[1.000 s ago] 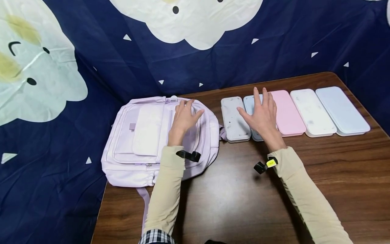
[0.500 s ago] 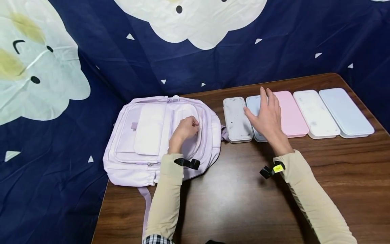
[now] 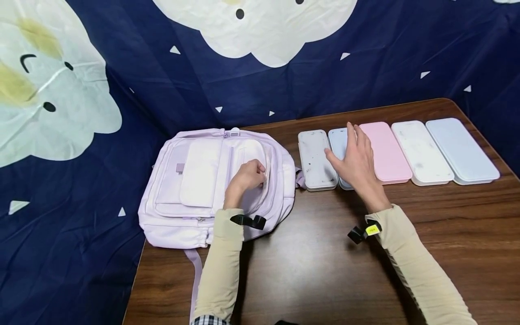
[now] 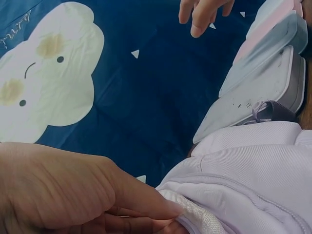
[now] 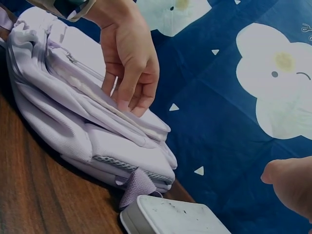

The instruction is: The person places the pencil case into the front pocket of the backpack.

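A pale lilac backpack [image 3: 199, 176] lies flat on the left part of the table. My left hand [image 3: 248, 177] is over its right side, thumb and curled fingers pinching the edge of a pocket opening [image 4: 192, 209], as the left wrist view shows close up. Over the second of a row of flat, rounded cases, a light blue case [image 3: 337, 143], hovers my right hand [image 3: 357, 162]. Its fingers are extended, the thumb spread away, and it holds nothing. A scuffed greyish-white case [image 3: 317, 162] lies between that hand and the backpack. The right hand partly hides the light blue case.
Farther right in the row are a pink case [image 3: 387, 155], a white case [image 3: 422, 153] and another light blue case [image 3: 463, 149]. A lilac strap [image 3: 196, 271] trails toward the front. A dark blue cloud-patterned cloth [image 3: 284, 90] hangs behind the wooden table [image 3: 300, 280].
My left hand has come down from spread fingers above the backpack to pinch the pocket's edge. The right hand has shifted slightly right, still over the cases.
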A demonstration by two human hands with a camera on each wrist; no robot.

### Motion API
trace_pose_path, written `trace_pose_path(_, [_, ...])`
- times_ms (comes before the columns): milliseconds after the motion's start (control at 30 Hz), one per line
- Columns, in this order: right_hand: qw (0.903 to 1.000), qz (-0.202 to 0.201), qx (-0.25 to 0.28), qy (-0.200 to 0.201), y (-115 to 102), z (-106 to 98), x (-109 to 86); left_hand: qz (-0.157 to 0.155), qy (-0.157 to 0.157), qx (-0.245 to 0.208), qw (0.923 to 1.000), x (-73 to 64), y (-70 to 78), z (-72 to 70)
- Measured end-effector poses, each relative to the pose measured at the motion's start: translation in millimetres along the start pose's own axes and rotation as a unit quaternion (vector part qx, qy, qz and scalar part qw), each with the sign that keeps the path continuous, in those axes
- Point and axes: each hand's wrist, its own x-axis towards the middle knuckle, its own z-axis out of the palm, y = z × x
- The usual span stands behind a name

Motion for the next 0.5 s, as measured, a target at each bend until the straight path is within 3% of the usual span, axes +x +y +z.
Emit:
trace_pose_path(100, [0.9999, 0.008, 0.005, -0.011, -0.3, 2.3, -2.6, -0.004, 0.002, -0.017, 0.9998, -2.4, -0.9, -1.3])
trace_pose_path(233, [0.9993, 0.019, 0.015, -0.029, 0.0, 5.0, -6.4, -0.01, -0.005, -0.077, 0.997, -4.7, -1.8, -6.8])
trace_pose_path(367, [0.9989, 0.022, 0.016, -0.039, 1.6, 8.7, -10.8, -0.022, -0.026, -0.179, 0.9832, -7.4, -1.5, -16.3])
trace_pose_path(433, [0.999, 0.019, 0.013, -0.039, 2.5, 11.6, -13.3, -0.03, -0.036, -0.229, 0.9724, -8.7, -2.4, -21.8])
trace_pose_path(500, [0.999, 0.016, 0.011, -0.041, 3.0, 14.8, -16.0, -0.031, -0.042, -0.255, 0.9657, -9.8, -4.2, -27.3])
